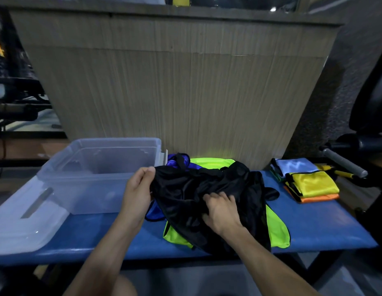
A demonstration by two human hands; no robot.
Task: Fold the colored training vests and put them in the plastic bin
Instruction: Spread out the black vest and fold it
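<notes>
A crumpled black vest (pixel 209 189) lies on top of the pile in the middle of the blue bench (pixel 314 223). My left hand (pixel 138 189) pinches its left edge. My right hand (pixel 220 210) grips a bunch of the black fabric near the middle. Under it lie a neon green vest (pixel 277 229) and a blue vest (pixel 156 212). The clear plastic bin (pixel 64 167) stands at the left of the bench with nothing visible inside it. Folded vests, light blue (pixel 295 165), yellow (pixel 314 182) and orange (pixel 320 197), are stacked at the right.
The bin's clear lid (pixel 19 223) lies at the bench's front left corner. A wood-grain panel (pixel 175 82) rises right behind the bench. Dark exercise equipment with a grey handle (pixel 344 161) stands at the right.
</notes>
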